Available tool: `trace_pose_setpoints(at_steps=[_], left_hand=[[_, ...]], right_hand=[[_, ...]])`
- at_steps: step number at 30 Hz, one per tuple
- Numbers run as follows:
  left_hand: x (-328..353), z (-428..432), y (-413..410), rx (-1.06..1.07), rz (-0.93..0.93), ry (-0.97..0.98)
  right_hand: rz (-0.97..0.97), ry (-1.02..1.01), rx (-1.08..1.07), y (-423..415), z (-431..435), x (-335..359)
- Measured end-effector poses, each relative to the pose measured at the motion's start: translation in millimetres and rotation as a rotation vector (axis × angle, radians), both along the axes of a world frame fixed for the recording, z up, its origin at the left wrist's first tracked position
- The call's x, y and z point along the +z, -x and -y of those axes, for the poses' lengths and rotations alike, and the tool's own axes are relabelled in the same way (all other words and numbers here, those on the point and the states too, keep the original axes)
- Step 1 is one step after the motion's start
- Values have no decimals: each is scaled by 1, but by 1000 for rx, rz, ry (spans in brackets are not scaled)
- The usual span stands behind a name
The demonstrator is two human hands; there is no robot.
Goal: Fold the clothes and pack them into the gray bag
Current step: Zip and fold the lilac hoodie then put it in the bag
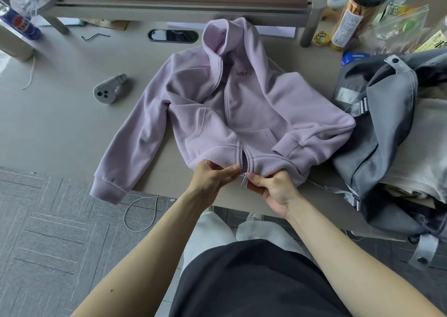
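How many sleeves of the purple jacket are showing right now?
2: the stretched sleeve, cuff past the table edge, and the bent sleeve beside the gray bag.

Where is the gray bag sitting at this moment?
In the head view the gray bag lies on the right side of the table, open with pale fabric inside, right beside the sleeve of the lilac jacket and nearer than the snack jar.
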State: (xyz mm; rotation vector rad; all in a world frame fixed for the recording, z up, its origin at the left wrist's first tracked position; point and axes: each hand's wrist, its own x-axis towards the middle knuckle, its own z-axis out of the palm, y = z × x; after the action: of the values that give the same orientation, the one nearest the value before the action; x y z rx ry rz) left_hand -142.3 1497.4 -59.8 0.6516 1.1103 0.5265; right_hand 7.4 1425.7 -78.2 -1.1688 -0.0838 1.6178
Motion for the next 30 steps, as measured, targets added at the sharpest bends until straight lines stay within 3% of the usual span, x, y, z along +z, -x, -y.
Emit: trace_pose_setpoints(at_steps=[18, 30], left_hand=[[-7, -9, -6, 69, -9, 20], [-12, -14, -8, -42, -133, -58]], right_hand=[[5, 24, -101, 3, -17, 0], [37, 71, -143, 2, -28, 0]])
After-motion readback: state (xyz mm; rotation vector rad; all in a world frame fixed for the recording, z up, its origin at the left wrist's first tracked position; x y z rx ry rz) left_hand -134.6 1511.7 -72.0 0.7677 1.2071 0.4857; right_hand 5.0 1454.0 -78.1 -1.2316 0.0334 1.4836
